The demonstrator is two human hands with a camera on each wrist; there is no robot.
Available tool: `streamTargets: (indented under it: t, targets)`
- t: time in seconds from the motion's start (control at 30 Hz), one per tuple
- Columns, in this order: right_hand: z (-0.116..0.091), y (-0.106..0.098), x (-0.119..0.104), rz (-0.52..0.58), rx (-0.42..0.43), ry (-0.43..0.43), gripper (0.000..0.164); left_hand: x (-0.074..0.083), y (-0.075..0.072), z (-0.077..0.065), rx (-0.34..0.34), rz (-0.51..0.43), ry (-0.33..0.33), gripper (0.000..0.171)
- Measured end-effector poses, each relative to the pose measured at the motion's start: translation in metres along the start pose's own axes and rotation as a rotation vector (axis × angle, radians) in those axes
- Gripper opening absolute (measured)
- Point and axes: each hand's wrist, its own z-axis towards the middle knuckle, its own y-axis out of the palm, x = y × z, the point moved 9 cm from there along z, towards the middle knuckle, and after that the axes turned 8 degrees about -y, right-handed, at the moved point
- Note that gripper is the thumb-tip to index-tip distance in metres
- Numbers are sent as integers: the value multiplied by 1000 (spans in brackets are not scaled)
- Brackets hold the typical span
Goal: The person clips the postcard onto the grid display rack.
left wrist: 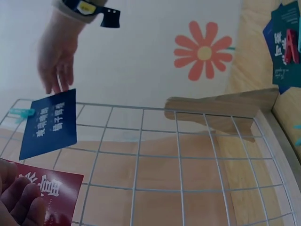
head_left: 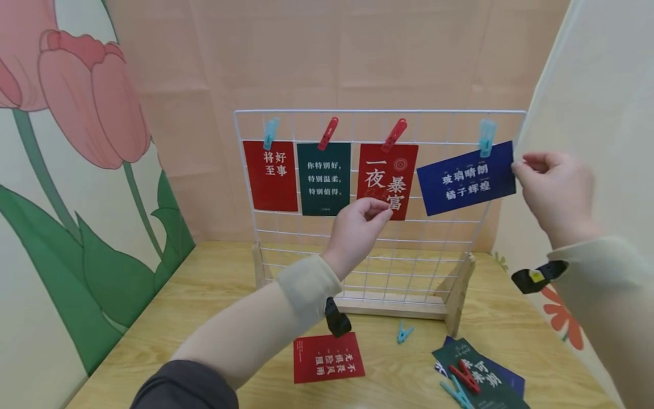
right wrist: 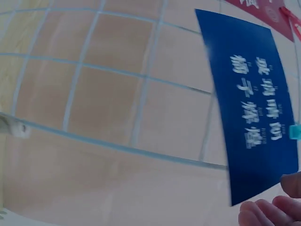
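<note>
A blue card [head_left: 466, 179] with white characters hangs tilted under a light blue clip [head_left: 487, 138] at the grid's upper right. My right hand [head_left: 559, 193] pinches its right edge between thumb and fingers. The thumb [right wrist: 291, 184] overlaps the card's corner in the right wrist view. In front of the lower part of a red card [head_left: 383, 165] is my left hand [head_left: 360, 233], fingers loosely curled with nothing seen between them. That red card hangs from a red clip [head_left: 395, 134], its lower left corner hidden by the hand.
A white wire grid [head_left: 380, 111] stands on a wooden base [head_left: 393, 308]. Another red card [head_left: 271, 187] and a green card [head_left: 325, 196] hang clipped at left. On the table lie a red card [head_left: 329, 358], a blue clip [head_left: 404, 332] and several cards with clips [head_left: 464, 376].
</note>
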Motion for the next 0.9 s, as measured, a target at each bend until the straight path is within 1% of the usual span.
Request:
streamTargets:
  t: [0.17,0.33,0.53,0.9]
  targets:
    - [-7,9,15,66,-9,0,54,-12,-2,-1,11,24,-12,23]
    - [-12,12,22,157,2,41,50,-18,-5,-2,16,40,-36,24]
    - [-18,18,27,165,-13,74,49,-22,-4,-2,-1,61,-56,25]
    - [-20,22,28,208,-35,31,35,-26,-1,0,-15,108,-72,23]
